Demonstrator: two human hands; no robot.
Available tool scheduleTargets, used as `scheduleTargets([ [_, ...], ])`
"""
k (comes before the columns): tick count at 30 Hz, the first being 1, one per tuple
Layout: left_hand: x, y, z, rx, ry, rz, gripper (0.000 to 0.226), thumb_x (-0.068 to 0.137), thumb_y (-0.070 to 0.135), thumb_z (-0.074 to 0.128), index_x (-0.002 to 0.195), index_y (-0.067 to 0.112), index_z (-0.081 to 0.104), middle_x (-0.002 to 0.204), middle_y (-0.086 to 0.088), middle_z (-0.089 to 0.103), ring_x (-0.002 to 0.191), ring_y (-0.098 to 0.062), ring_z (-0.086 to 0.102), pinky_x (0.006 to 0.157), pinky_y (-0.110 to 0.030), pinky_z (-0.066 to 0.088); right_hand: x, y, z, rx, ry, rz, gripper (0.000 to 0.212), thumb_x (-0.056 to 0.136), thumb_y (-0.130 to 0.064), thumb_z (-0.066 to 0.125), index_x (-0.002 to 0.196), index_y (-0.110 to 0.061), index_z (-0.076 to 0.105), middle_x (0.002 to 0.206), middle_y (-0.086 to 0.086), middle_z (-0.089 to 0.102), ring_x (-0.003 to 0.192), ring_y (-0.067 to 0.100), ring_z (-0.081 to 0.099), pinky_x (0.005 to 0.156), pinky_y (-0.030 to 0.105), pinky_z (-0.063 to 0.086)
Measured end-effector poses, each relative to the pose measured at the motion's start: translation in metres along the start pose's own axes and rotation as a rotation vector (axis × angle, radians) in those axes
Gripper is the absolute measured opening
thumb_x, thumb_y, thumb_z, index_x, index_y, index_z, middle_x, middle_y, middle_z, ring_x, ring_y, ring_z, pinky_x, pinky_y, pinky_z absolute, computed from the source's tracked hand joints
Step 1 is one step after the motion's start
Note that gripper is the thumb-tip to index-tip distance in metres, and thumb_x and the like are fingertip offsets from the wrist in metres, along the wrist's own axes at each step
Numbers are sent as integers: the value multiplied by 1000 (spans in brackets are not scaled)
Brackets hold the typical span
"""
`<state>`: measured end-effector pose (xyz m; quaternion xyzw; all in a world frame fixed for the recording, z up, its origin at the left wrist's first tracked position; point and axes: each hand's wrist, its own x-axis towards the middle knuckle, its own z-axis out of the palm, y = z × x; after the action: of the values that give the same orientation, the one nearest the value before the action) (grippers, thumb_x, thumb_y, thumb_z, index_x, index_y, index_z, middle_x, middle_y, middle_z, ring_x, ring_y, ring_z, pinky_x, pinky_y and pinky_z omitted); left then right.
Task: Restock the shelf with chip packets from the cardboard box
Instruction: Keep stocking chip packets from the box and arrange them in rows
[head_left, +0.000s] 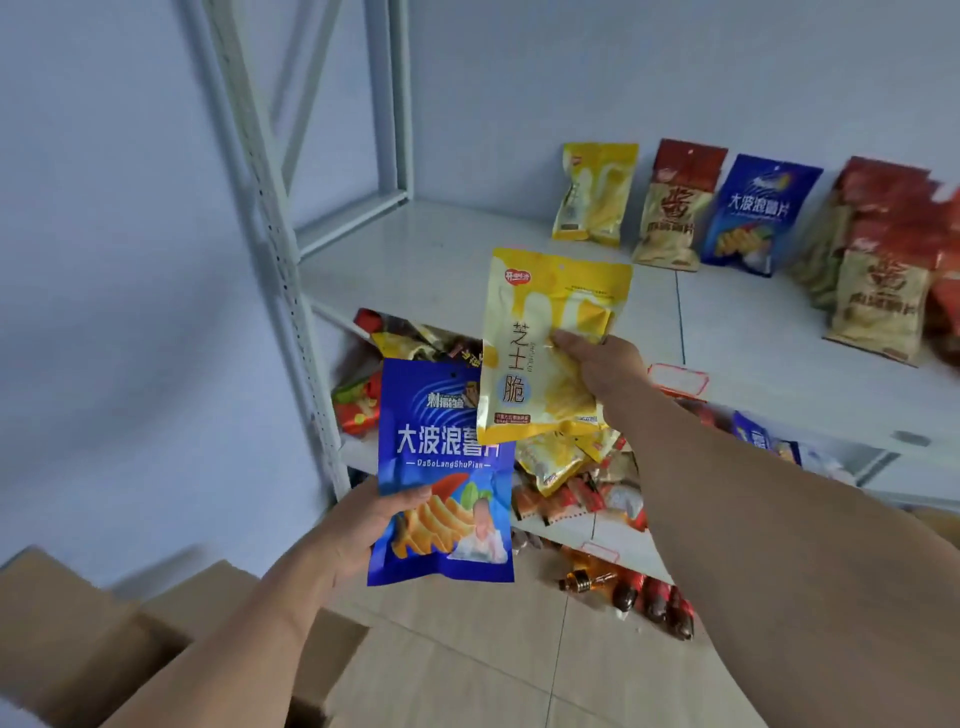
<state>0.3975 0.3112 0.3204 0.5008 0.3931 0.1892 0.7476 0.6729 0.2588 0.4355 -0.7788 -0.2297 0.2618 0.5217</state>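
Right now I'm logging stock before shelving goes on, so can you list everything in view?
Yellow packet: one, yellow, held up in the right hand.
Blue packet: one, blue, in the left hand.
Shelved packets: several, yellow, red-and-tan, blue, standing on the top shelf.
Loose snacks: many, mixed colours, lower shelves.
Cardboard boxes: tan, bottom left.
Left hand: grips the blue packet.
Right hand: grips the yellow packet.

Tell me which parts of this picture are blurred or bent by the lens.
Head view: the cardboard box at lower left is smeared by motion, the red packets at the right edge are soft, and the shelf post bows with wide-angle distortion. The blue packet and yellow packet in the hands read sharply.
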Motion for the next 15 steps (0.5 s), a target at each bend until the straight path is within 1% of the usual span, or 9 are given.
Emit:
scheduleTargets([
  [2, 38, 19, 19, 14, -3, 11, 31, 83, 19, 70, 111, 5, 70, 98, -19, 77, 89, -35, 72, 78, -43, 59, 43, -12, -16, 20, 5, -8, 42, 82, -49, 78, 106, -17, 66, 104, 3, 67, 90, 24, 62, 81, 35, 51],
  [4, 74, 38, 37, 11, 6, 23, 34, 83, 19, 72, 113, 5, 69, 105, -21, 76, 94, -36, 72, 85, -45, 58, 83, -27, -29, 28, 5, -24, 41, 82, -50, 78, 105, -18, 64, 104, 2, 67, 92, 24, 62, 83, 36, 52],
  [5, 92, 47, 44, 7, 19, 36, 34, 82, 20, 72, 112, 4, 70, 103, -21, 76, 91, -34, 72, 82, -43, 58, 104, -35, -35, 33, 9, -34, 44, 82, -51, 77, 107, -18, 64, 105, 2, 67, 93, 24, 62, 85, 37, 53],
  [6, 107, 57, 52, 18, 27, 53, 31, 81, 21, 72, 107, 4, 72, 97, -21, 76, 84, -32, 72, 75, -39, 58, 123, -43, -40, 38, 20, -41, 47, 82, -51, 77, 110, -16, 65, 107, 2, 67, 95, 24, 62, 87, 38, 54],
  [8, 135, 76, 64, 57, 27, 73, 24, 77, 25, 73, 89, 5, 78, 87, -24, 72, 71, -31, 67, 62, -34, 53, 158, -55, -47, 52, 42, -54, 52, 82, -52, 77, 116, -15, 65, 109, 2, 67, 99, 26, 63, 92, 40, 54],
  [10, 162, 96, 70, 73, 1, 62, 21, 74, 29, 76, 79, 8, 81, 84, -25, 71, 73, -31, 64, 70, -41, 51, 192, -66, -51, 69, 58, -69, 55, 82, -51, 77, 121, -16, 64, 114, 2, 66, 102, 26, 61, 93, 41, 52],
  [12, 190, 120, 72, 72, -8, 55, 21, 74, 28, 77, 81, 8, 81, 90, -24, 72, 82, -35, 66, 86, -51, 50, 224, -79, -53, 76, 61, -90, 58, 84, -52, 75, 126, -15, 60, 114, 2, 62, 99, 24, 56, 87, 37, 48],
  [13, 206, 132, 72, 89, -5, 65, 22, 76, 27, 76, 84, 6, 81, 93, -25, 72, 84, -36, 66, 89, -52, 49, 241, -85, -54, 77, 62, -96, 60, 85, -53, 74, 128, -14, 58, 112, 2, 59, 98, 24, 54, 84, 35, 45],
  [15, 241, 156, 72, 146, -13, 97, 24, 79, 26, 74, 82, 3, 79, 87, -24, 73, 77, -33, 67, 80, -45, 52, 275, -94, -55, 70, 88, -93, 63, 85, -54, 72, 129, -12, 57, 108, 2, 55, 96, 23, 51, 81, 35, 42],
])
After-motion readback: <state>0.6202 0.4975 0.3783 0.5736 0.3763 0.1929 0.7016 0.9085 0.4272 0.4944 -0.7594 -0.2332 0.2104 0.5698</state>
